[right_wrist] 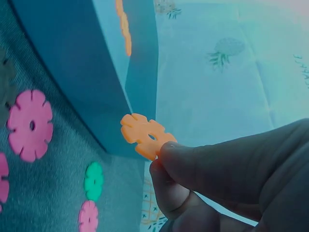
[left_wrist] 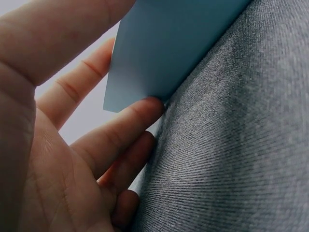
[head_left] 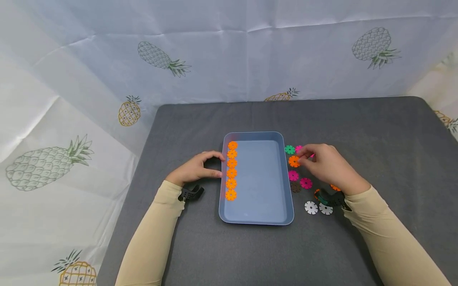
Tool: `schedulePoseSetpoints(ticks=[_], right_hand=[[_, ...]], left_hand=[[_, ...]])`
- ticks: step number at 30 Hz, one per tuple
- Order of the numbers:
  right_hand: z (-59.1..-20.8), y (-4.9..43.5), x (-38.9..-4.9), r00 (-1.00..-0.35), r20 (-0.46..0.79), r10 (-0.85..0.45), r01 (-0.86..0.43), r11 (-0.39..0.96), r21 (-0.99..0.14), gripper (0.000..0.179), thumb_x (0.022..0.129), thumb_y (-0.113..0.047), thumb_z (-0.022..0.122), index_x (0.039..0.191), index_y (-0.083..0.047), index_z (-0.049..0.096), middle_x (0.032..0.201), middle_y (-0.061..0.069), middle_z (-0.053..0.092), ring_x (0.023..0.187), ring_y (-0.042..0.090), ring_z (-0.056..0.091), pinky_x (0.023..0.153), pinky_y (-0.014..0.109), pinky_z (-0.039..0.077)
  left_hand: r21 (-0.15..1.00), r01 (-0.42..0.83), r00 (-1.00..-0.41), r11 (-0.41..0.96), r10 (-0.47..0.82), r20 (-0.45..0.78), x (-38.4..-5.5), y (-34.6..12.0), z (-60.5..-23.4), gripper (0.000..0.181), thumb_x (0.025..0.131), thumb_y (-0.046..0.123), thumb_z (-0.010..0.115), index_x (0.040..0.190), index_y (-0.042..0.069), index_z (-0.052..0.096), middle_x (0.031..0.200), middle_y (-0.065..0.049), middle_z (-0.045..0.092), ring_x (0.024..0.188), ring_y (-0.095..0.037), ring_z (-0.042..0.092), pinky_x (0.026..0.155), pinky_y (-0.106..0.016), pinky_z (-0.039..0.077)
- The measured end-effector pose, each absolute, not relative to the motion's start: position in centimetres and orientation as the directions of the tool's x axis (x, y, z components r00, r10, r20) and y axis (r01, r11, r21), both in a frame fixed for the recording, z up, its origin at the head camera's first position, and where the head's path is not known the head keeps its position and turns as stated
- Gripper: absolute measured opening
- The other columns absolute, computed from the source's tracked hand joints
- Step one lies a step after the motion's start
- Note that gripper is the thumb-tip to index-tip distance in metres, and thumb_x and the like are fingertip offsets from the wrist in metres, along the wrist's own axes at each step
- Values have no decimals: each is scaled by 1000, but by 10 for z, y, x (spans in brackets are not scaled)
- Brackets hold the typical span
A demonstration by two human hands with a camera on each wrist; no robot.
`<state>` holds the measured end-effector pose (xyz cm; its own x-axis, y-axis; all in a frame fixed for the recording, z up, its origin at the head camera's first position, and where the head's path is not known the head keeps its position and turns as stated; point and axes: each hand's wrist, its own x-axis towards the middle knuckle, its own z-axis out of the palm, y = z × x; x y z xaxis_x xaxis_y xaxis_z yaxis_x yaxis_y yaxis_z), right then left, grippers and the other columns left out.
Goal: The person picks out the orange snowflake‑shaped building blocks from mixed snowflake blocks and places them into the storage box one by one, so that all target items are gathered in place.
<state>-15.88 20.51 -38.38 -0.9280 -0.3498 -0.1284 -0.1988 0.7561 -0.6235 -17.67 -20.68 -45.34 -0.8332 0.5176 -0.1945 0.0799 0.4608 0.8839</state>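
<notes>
In the head view, a light blue rectangular tray with rounded corners (head_left: 264,178) lies on the grey cloth-covered table (head_left: 343,119). A column of six orange flower-shaped flat discs (head_left: 231,173) runs along its inner wall at 9 o'clock; from this column to the wall at 3 o'clock stretches a wide smooth floor. Outside, at 9 o'clock, the left hand (head_left: 196,169) stands with thumb and forefinger wide apart, their tips at the tray's rim. Between 2 and 3 o'clock, just beyond the opposite edge, the right hand (head_left: 325,165) pinches a single orange notched disc (head_left: 294,161). Very near this edge are a green notched disc (head_left: 290,149) at 2 o'clock and a brown notched disc (head_left: 295,187) just past 3; two white notched discs (head_left: 311,207) lie farther out at 4.

In the left wrist view, the fingers are spread, and a fingertip touches the outer wall, close to where it meets the cloth.

In the right wrist view, thumb and finger hold the single disc by its border, near the tray's corner; whether they touch, I cannot tell. A pink notched disc (right_wrist: 31,125) lies at 9 o'clock from it.
</notes>
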Motion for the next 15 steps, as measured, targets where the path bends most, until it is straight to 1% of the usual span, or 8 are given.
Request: schedulePoseSetpoints(ticks=[8, 12, 15], right_hand=[[-383, 197, -156, -925, -94, -368, -226, 731, -644, 14, 100, -8, 66, 110, -3, 74, 101, 11, 75, 69, 21, 57, 63, 31, 46], [-383, 192, -156, -922, -98, -376, -228, 727, -648, 13, 100, -8, 65, 109, -4, 74, 97, 10, 74, 65, 19, 56, 62, 32, 47], [-382, 188, -156, -916, -111, -386, -225, 723, -653, 14, 100, -8, 66, 110, -4, 74, 96, 8, 74, 64, 18, 57, 62, 33, 48]], left_hand=[[880, 101, -835, 465, 521, -179, -176, -207, -455, 43, 89, 26, 88, 127, 24, 67, 135, 0, 61, 133, -25, 46, 115, -49, 32], [882, 100, -834, 460, 522, -178, -176, -207, -455, 44, 88, 26, 88, 127, 24, 67, 136, 0, 61, 133, -25, 46, 115, -49, 32], [882, 97, -835, 462, 520, -180, -177, -208, -455, 43, 88, 26, 88, 126, 25, 67, 135, 1, 61, 133, -25, 46, 115, -49, 32]])
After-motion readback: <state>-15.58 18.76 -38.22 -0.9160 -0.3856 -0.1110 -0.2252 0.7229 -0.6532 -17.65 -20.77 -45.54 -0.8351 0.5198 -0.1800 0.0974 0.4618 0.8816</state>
